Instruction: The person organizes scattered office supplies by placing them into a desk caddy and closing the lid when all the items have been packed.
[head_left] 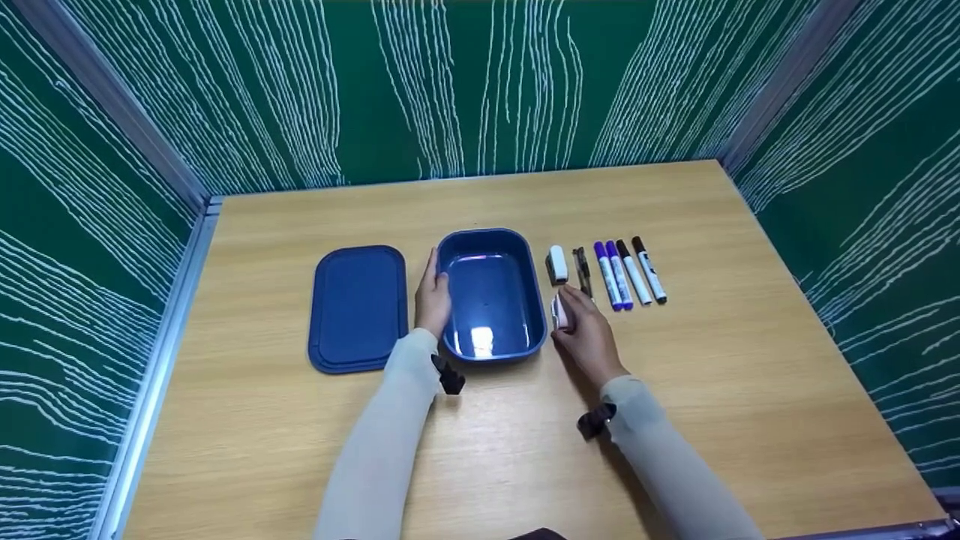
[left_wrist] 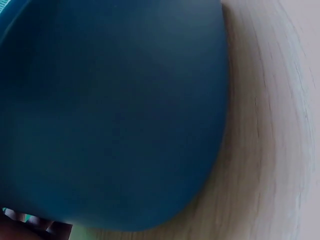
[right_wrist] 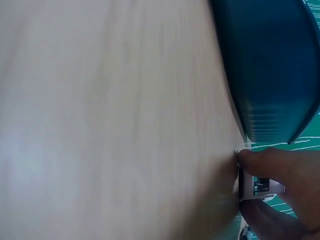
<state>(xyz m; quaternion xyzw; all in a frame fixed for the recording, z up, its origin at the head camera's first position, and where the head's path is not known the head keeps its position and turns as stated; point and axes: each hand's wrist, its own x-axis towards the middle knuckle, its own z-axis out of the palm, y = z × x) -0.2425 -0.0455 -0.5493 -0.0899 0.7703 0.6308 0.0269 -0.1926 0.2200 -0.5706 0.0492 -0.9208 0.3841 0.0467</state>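
A deep blue plastic container (head_left: 491,300), without its lid, stands on the table. My left hand (head_left: 433,300) rests along its left wall, fingers stretched out and the thumb at the rim. In the left wrist view the container wall (left_wrist: 125,115) fills most of the picture, and only some fingertips (left_wrist: 55,230) show at the bottom left. Just right of the container, my right hand (head_left: 589,334) pinches a small white block (head_left: 559,313) between thumb and fingers. A dark slot shows on the block's end (right_wrist: 261,186) in the right wrist view; its exact kind is unclear.
The flat blue lid (head_left: 358,309) lies left of the container. Right of it are a white block with a black side (head_left: 557,264), a dark pen (head_left: 583,271), two purple-capped markers (head_left: 608,275) and two black-capped markers (head_left: 649,270). Green panels (head_left: 360,90) border the table.
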